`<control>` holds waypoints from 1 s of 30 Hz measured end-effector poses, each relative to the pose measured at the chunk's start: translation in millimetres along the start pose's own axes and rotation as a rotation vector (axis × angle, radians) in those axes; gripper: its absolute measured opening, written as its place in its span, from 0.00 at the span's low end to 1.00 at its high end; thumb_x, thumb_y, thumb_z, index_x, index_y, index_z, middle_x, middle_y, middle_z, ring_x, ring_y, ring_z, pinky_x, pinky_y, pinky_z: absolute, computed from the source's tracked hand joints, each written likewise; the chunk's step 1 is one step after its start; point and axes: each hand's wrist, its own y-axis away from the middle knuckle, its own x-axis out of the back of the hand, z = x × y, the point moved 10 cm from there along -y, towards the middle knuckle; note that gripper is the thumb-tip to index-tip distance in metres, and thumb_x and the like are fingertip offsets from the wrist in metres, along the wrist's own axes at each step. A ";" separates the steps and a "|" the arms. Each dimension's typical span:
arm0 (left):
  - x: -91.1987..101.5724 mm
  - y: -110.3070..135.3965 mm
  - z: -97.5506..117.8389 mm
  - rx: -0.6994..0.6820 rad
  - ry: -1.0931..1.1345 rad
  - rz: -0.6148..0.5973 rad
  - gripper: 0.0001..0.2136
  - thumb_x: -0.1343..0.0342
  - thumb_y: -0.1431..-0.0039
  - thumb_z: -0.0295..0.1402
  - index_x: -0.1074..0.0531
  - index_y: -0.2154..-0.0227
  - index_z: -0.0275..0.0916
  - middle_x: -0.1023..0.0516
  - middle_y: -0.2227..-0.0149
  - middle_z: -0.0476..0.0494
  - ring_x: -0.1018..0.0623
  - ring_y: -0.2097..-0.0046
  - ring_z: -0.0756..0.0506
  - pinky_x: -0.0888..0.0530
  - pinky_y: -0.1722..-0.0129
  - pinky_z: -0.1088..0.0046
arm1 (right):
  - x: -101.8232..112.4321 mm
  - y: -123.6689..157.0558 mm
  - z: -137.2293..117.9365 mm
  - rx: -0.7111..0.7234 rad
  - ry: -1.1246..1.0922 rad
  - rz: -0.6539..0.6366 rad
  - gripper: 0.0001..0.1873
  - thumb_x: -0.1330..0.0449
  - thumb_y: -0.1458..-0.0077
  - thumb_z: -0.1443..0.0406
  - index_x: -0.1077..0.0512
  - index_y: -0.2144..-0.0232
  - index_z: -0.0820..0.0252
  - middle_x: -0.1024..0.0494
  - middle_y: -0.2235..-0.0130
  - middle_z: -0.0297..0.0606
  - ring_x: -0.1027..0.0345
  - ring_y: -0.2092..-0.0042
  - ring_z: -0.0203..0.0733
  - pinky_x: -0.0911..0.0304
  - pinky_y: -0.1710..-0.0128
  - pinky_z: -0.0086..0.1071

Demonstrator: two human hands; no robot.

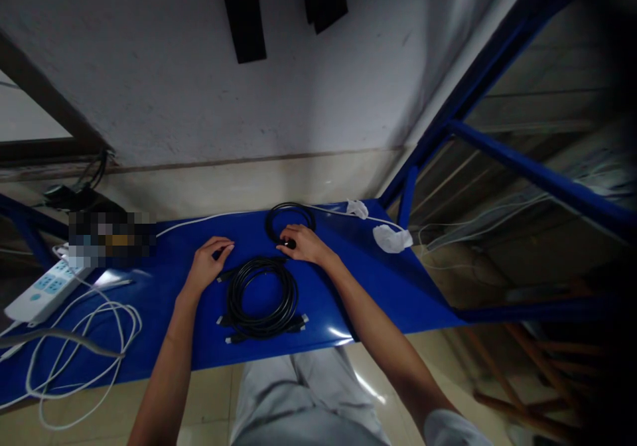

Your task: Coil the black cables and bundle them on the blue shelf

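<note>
My right hand (304, 244) is closed on a black cable (269, 220), with a dark piece of it showing between thumb and fingers. The cable's loop curves behind that hand on the blue tabletop (358, 267). To the left, my left hand (206, 265) hovers over the table with curved fingers, a small gap between thumb and fingertips, and nothing visible in it. Between my forearms lies a coiled bundle of black cables (233, 306), its several plug ends sticking out at the left and lower right. My left hand is just beside the bundle's upper left plug.
At the left stand a white power strip (47, 290) and a tangle of white cable (124, 320), partly hanging over the front edge. A thin white cord (199, 219) runs along the back. Crumpled white pieces (392, 238) lie at the right, near the blue metal frame (408, 194).
</note>
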 end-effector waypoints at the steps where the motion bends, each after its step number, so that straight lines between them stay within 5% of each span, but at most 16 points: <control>1: -1.1 0.5 -0.8 -0.001 0.006 -0.023 0.15 0.41 0.27 0.46 0.15 0.53 0.43 0.15 0.49 0.38 0.16 0.47 0.39 0.20 0.40 0.56 | 1.3 2.7 1.3 -0.005 0.003 0.002 0.11 0.29 0.35 0.58 0.21 0.58 0.59 0.20 0.60 0.41 0.26 0.56 0.46 0.36 0.51 0.37; 6: -3.3 3.6 -15.5 0.040 0.030 -0.078 0.18 0.37 0.30 0.48 0.16 0.45 0.45 0.17 0.44 0.37 0.15 0.49 0.38 0.18 0.43 0.54 | 11.3 8.1 13.1 -0.019 -0.003 0.001 0.24 0.21 0.45 0.52 0.22 0.55 0.59 0.20 0.58 0.40 0.25 0.54 0.48 0.35 0.49 0.39; 9: -2.1 3.6 -18.8 0.044 0.028 -0.051 0.16 0.40 0.28 0.48 0.15 0.49 0.45 0.16 0.47 0.38 0.16 0.48 0.38 0.19 0.41 0.52 | 17.5 10.3 23.5 -0.037 -0.034 -0.013 0.34 0.17 0.53 0.48 0.22 0.51 0.58 0.19 0.52 0.43 0.25 0.48 0.52 0.34 0.44 0.44; 12: -2.2 2.5 -11.6 0.004 0.007 -0.036 0.16 0.41 0.27 0.49 0.15 0.52 0.45 0.15 0.50 0.38 0.16 0.47 0.37 0.20 0.40 0.53 | 20.4 12.8 34.5 -0.074 -0.039 -0.043 0.34 0.16 0.55 0.49 0.20 0.51 0.56 0.20 0.47 0.45 0.26 0.44 0.55 0.36 0.40 0.49; 18: 9.0 1.1 5.4 0.013 -0.034 0.080 0.14 0.39 0.27 0.47 0.15 0.54 0.44 0.15 0.51 0.40 0.16 0.49 0.39 0.21 0.41 0.56 | 18.7 10.1 28.7 -0.003 -0.048 -0.037 0.15 0.26 0.37 0.53 0.18 0.59 0.57 0.18 0.55 0.42 0.26 0.52 0.50 0.36 0.46 0.43; 24: 11.7 1.2 -11.0 0.297 0.390 0.218 0.19 0.30 0.37 0.46 0.17 0.50 0.39 0.15 0.55 0.41 0.16 0.57 0.43 0.18 0.51 0.64 | 10.4 6.8 10.1 0.024 0.141 -0.009 0.20 0.40 0.25 0.49 0.22 0.53 0.59 0.20 0.54 0.45 0.27 0.51 0.50 0.38 0.48 0.40; 30: -30.6 -39.4 11.0 0.366 0.660 -0.025 0.17 0.31 0.41 0.38 0.16 0.51 0.37 0.21 0.62 0.44 0.24 0.62 0.48 0.25 0.59 0.71 | 4.2 5.2 6.0 -0.014 0.246 0.035 0.21 0.45 0.23 0.49 0.26 0.49 0.61 0.18 0.54 0.49 0.25 0.52 0.52 0.36 0.46 0.43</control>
